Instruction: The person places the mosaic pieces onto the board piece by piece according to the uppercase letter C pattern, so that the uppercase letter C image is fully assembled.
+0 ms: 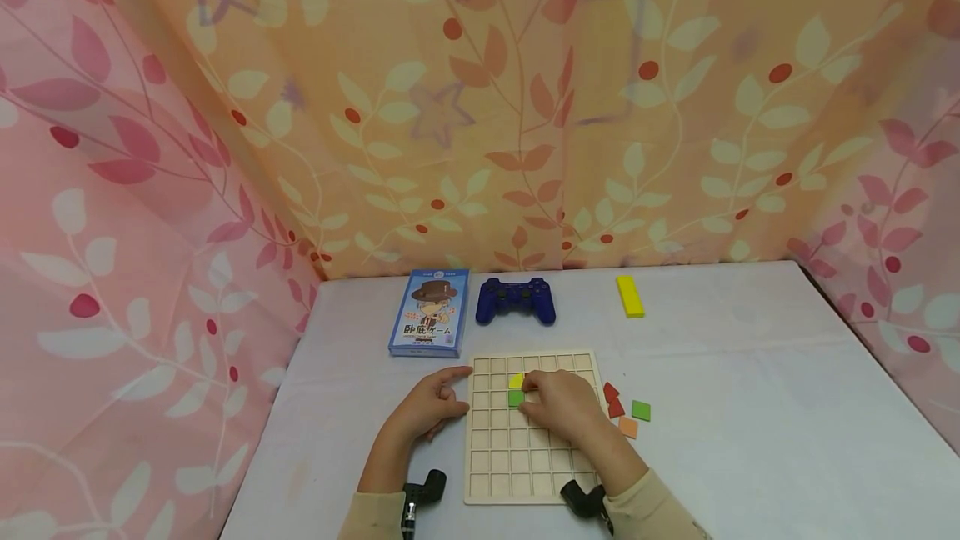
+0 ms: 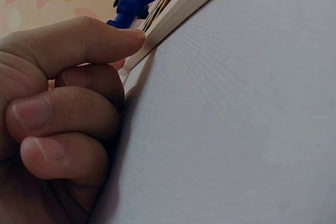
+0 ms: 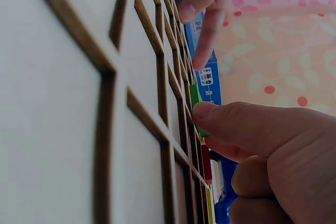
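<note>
A wooden grid board (image 1: 478,465) lies between the hands. My left hand (image 1: 426,407) touches its left edge with the index finger and thumb, the other fingers curled in; the left wrist view shows that hand (image 2: 68,98) close up. Over the upper middle cells, my right hand (image 1: 566,407) pinches at a green tile (image 1: 515,398) with thumb and index finger. Just beyond it a yellow tile (image 1: 516,381) lies on the board. In the right wrist view the thumb covers part of the green tile (image 3: 195,95); a red piece (image 3: 206,163) shows beside the fingers.
Right of the board lie red pieces (image 1: 615,407), another green tile (image 1: 641,411) and an orange tile (image 1: 628,427). Behind it stand a blue card game box (image 1: 429,315), a blue game controller (image 1: 516,301) and a yellow block (image 1: 630,297). Patterned curtains surround the table.
</note>
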The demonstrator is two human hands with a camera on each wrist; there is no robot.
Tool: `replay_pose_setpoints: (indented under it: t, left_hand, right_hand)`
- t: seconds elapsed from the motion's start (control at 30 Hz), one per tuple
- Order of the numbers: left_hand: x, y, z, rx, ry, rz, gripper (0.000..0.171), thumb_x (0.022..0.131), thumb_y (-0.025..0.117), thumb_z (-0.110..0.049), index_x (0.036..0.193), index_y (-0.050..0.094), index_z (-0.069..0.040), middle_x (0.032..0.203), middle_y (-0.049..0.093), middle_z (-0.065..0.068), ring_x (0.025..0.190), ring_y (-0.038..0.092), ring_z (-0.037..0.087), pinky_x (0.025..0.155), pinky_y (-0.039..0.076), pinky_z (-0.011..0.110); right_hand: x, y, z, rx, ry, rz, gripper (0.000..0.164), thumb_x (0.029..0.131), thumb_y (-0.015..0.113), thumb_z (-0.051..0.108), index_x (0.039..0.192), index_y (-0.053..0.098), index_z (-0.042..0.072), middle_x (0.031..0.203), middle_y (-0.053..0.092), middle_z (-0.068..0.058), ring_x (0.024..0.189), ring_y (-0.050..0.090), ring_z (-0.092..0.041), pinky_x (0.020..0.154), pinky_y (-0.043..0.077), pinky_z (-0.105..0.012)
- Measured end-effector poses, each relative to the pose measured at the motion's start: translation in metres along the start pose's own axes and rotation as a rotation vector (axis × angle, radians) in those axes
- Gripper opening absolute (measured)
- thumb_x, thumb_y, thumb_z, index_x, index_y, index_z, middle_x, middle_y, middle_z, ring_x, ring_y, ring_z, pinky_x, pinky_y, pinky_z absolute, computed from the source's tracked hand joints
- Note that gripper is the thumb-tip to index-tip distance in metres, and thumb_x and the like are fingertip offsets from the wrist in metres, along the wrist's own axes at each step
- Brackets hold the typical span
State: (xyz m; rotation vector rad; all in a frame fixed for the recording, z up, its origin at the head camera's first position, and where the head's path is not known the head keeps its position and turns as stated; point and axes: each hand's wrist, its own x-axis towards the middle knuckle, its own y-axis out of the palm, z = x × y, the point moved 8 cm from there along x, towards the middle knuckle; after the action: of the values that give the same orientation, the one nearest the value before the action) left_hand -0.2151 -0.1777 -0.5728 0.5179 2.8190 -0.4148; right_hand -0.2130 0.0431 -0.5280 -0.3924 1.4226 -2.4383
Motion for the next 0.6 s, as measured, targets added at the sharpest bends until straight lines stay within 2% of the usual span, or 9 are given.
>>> replay_pose_setpoints:
  t: [0.43, 0.6]
  left_hand:
    - [0.0032, -0.0003, 0.0016, 0.008, 0.014, 0.003, 0.066, 0.087, 0.078, -0.005, 0.148, 0.054, -0.011, 0.059, 0.049, -0.003, 0.035, 0.037, 0.010, 0.034, 0.032, 0.024]
    - [0.0031, 0.0005, 0.0024, -0.005, 0.018, 0.016, 0.067, 0.088, 0.076, -0.004, 0.149, 0.052, -0.009, 0.058, 0.049, -0.003, 0.035, 0.036, 0.009, 0.034, 0.032, 0.024]
  right_hand:
    - [-0.0002, -0.0035, 0.0004, 0.011, -0.025, -0.034, 0.012, 0.084, 0.081, 0.025, 0.095, 0.076, 0.021, 0.087, 0.073, 0.006, 0.080, 0.067, -0.019, 0.065, 0.051, -0.035]
    - [-0.0011, -0.0036, 0.0012, 0.022, -0.026, -0.018, 0.014, 0.085, 0.081, 0.026, 0.097, 0.078, 0.020, 0.091, 0.074, 0.006, 0.083, 0.070, -0.021, 0.068, 0.053, -0.037]
